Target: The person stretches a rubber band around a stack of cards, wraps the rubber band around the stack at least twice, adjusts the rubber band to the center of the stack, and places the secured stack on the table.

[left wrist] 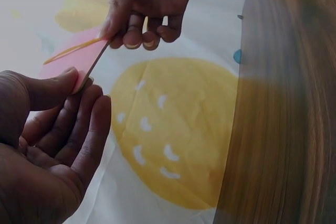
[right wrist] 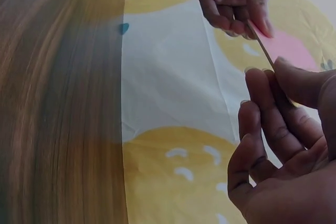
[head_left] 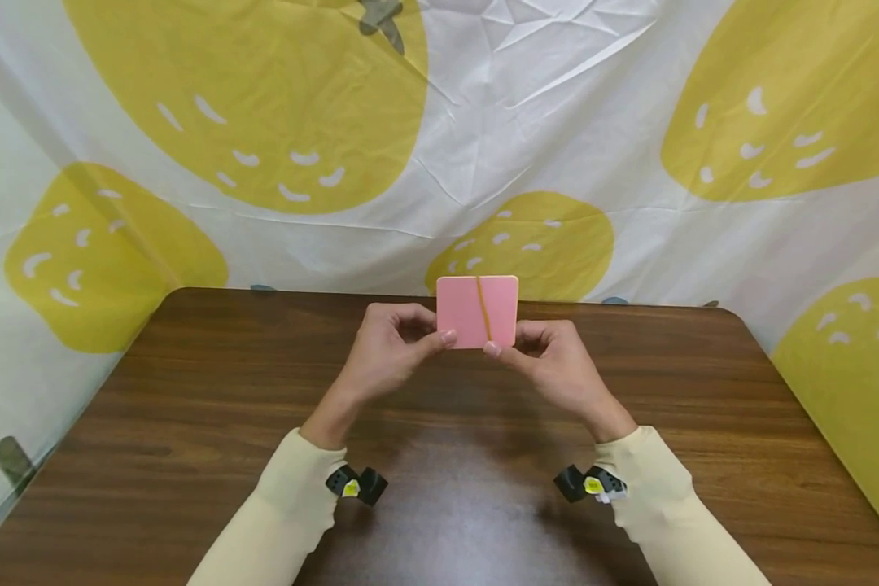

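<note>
A pink square card with rounded corners is held up above the far part of the table. Around it, right of its middle, runs a yellowish-brown rubber band, slightly slanted. My left hand pinches the card's lower left corner, thumb on the near face and fingers behind. At the lower right, my right hand pinches it too, its thumb tip by the band's lower end. In the left wrist view the card appears nearly edge-on and thin, with the band standing slightly off its face.
Below the hands lies a dark brown wooden table with rounded far corners. A white cloth with large yellow fruit shapes hangs behind it and at both sides. Small black cameras sit on both wrists over cream sleeves.
</note>
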### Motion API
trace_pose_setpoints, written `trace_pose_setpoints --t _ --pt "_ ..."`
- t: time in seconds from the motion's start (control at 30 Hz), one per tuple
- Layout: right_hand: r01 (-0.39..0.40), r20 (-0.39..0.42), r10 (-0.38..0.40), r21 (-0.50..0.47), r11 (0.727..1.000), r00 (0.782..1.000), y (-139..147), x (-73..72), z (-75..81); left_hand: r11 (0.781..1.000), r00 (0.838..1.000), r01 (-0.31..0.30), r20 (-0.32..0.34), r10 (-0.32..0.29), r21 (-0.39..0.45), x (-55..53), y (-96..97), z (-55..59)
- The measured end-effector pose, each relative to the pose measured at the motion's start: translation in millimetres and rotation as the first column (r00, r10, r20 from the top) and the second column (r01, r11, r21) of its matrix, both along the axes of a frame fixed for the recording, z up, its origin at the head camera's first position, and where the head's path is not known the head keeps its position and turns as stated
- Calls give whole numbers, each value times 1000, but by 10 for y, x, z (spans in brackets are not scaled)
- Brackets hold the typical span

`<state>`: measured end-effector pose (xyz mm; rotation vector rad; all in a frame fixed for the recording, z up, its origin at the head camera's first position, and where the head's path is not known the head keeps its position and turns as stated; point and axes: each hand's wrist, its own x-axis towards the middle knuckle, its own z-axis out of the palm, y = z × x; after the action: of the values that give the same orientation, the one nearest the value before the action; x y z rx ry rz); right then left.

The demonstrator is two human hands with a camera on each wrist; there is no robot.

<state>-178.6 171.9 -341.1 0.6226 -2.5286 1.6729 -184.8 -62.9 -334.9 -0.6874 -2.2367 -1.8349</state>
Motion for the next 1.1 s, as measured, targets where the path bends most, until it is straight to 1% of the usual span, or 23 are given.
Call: trace_pose_setpoints --t 0.2,0.27,0.33,0.47,0.53,0.6,0.77,0.93,1.03,1.1 --pt "-80 79 86 -83 993 993 -42 27 27 1000 1000 -8 -6 8 23 2 25 12" --pt "-88 94 98 -105 991 991 -53 36 32 1000 1000 -15 -5 16 24 6 30 14" --pt "-77 82 86 -104 992 993 -71 38 28 1000 1000 -18 -5 18 23 9 37 13" --pt "-21 31 24 -89 996 999 -114 30 5 1000 1000 -14 -12 14 23 16 55 14" --pt "-5 17 6 -86 996 1000 -134 32 1 1000 1000 -11 -17 11 24 20 61 18" --pt "-5 24 7 -93 996 1000 -145 37 3 1000 1000 -12 -20 13 28 22 63 26" --pt "-31 69 38 -98 995 997 -137 52 31 999 1000 2 -11 -2 37 28 54 44" --pt "-18 47 21 -60 998 999 -75 52 53 999 1000 2 -7 -2 37 35 41 50" --pt "-11 34 13 -54 998 999 -40 50 61 999 1000 1 -3 -1 40 42 39 57" --pt "-20 34 22 -57 998 999 -35 48 68 999 1000 -1 -3 1 43 47 42 62"
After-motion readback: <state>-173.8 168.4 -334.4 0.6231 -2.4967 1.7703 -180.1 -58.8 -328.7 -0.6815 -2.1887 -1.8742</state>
